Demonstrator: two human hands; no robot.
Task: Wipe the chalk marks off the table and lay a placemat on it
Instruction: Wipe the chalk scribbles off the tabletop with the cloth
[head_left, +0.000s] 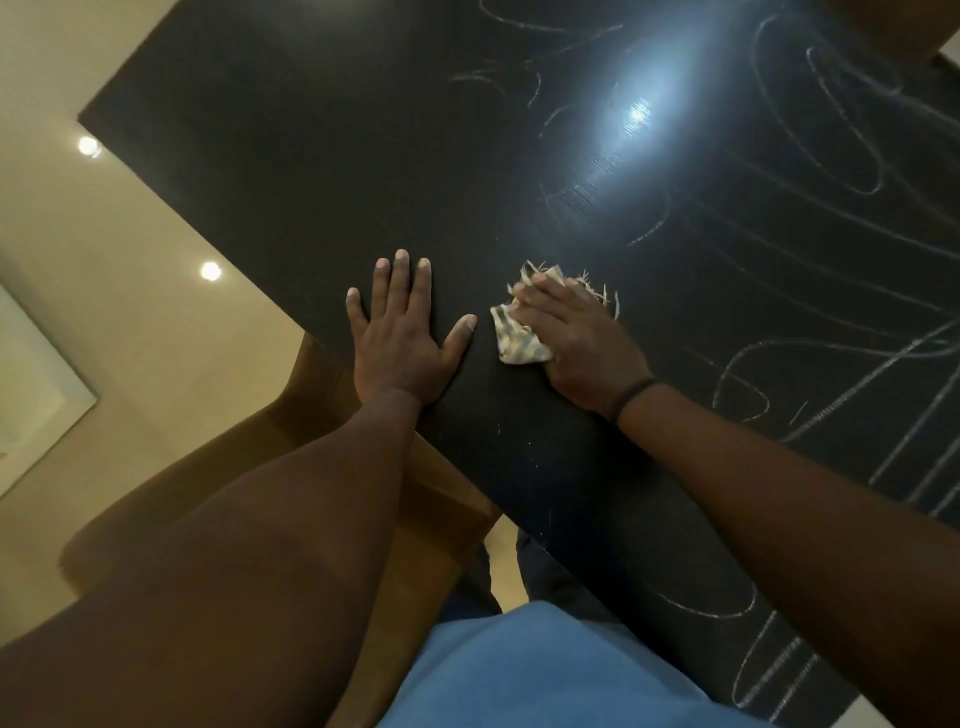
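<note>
Frayed cloth (521, 340) under right hand (582, 345) on chalk-marked table (311, 156)

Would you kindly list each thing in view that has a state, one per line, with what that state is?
Black matte table: partly wiped; dark and unmarked on the left, scribbled on the right.
White chalk marks: not yet wiped off, spread over the table's right part.
Frayed striped cloth: crumpled, pressed on the table under the right hand.
Left hand: flat, fingers spread, resting on the table.
Right hand: holds the cloth down.
Placemat: not in view.
</note>
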